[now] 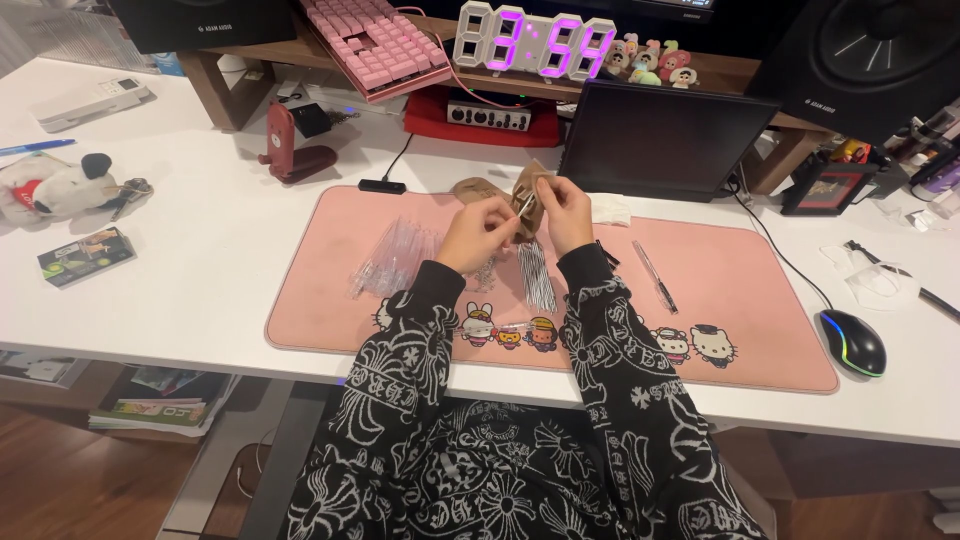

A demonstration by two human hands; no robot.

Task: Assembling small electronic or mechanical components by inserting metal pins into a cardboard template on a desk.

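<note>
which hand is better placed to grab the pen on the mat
Right, probably. The pen lies on the mat just right of the right hand; the left hand would have to cross over.

Small tan paper bag [530, 195]: crumpled, held up off the pink desk mat [700, 300], pinched between left hand [478, 232] and right hand [563, 210] over the mat's upper middle. Thin silvery piece at the fingertips beside the bag, too small to identify. On the mat: bundle of clear plastic tubes [392, 255] fanned out just left of the left hand, bunch of thin dark refill rods [537, 275] below the hands, lying roughly upright in view.
</note>
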